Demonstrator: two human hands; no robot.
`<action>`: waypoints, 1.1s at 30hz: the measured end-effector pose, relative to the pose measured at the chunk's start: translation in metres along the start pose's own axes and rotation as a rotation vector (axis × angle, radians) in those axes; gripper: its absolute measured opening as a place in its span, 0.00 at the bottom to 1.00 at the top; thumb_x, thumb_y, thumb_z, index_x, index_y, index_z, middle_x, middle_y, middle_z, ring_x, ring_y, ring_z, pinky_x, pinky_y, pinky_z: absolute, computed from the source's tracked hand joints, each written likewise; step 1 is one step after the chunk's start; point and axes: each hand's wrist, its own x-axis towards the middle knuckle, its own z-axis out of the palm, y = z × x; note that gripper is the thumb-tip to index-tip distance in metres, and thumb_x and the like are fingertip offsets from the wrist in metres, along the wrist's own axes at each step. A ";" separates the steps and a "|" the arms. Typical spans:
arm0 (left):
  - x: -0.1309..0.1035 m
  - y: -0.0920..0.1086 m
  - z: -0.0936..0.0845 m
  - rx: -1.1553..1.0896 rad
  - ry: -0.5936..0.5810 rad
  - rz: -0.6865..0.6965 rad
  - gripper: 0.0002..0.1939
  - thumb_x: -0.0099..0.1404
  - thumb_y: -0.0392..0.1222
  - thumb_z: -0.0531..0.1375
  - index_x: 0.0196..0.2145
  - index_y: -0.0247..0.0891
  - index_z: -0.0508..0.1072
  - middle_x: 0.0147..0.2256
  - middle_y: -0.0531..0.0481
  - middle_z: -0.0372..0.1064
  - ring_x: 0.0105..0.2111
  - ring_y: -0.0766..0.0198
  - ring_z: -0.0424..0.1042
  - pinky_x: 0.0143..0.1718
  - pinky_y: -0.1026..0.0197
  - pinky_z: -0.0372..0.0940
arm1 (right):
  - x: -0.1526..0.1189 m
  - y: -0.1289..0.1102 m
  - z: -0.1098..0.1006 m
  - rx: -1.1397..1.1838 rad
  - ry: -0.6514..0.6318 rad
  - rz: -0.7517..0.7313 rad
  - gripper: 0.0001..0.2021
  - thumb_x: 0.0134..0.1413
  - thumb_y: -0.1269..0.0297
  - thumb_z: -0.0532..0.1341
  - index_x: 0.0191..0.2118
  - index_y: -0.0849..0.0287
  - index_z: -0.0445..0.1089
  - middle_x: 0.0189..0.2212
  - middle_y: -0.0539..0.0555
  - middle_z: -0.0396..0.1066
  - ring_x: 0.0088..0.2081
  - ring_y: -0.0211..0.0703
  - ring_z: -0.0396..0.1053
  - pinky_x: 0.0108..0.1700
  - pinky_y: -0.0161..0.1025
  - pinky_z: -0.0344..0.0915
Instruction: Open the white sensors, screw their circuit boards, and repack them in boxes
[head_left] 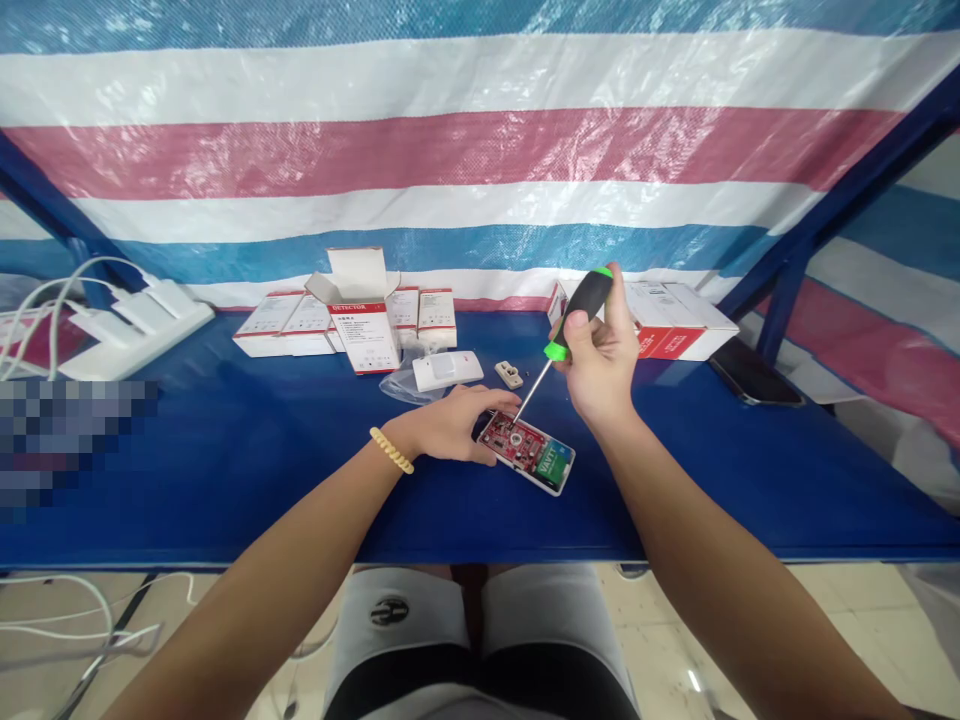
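Observation:
My right hand (606, 360) is closed around the black and green handle of a screwdriver (585, 310), whose shaft slants down to the left. Its tip meets a red circuit board (517, 440) inside an opened white detector (559, 490). A green and blue battery (553, 462) sits at the detector's right end. With fingers and thumb on its left end, my left hand (457, 425) grips the detector flat on the table. Just behind lie a white cover (448, 371) on a clear plastic bag (397, 385) and a small beige bracket (509, 375).
An opened detector box (366, 335) stands at the back among several closed boxes (270, 320). More white and red boxes (675, 325) are at the back right, near a black phone (754, 375). A white power strip (142, 330) with cables lies on the left of the blue table (285, 430).

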 end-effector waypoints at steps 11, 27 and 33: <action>0.001 0.003 -0.001 0.038 -0.019 -0.010 0.30 0.52 0.42 0.71 0.52 0.39 0.71 0.51 0.45 0.72 0.52 0.50 0.69 0.57 0.48 0.56 | -0.003 -0.003 0.002 -0.064 -0.067 -0.047 0.33 0.58 0.48 0.63 0.67 0.35 0.52 0.39 0.50 0.76 0.26 0.38 0.71 0.22 0.36 0.68; 0.004 0.004 -0.001 0.087 0.011 0.014 0.25 0.51 0.46 0.72 0.45 0.39 0.74 0.46 0.47 0.73 0.49 0.52 0.69 0.54 0.50 0.55 | -0.008 -0.007 0.003 -0.155 -0.155 -0.124 0.37 0.60 0.46 0.60 0.70 0.40 0.45 0.40 0.53 0.76 0.28 0.41 0.73 0.27 0.42 0.73; 0.006 0.003 0.002 0.382 0.163 -0.097 0.25 0.56 0.58 0.67 0.42 0.37 0.74 0.39 0.45 0.72 0.44 0.49 0.70 0.49 0.47 0.56 | -0.010 -0.023 0.011 -0.114 -0.235 -0.117 0.21 0.59 0.46 0.60 0.53 0.51 0.70 0.34 0.52 0.76 0.32 0.41 0.74 0.33 0.41 0.74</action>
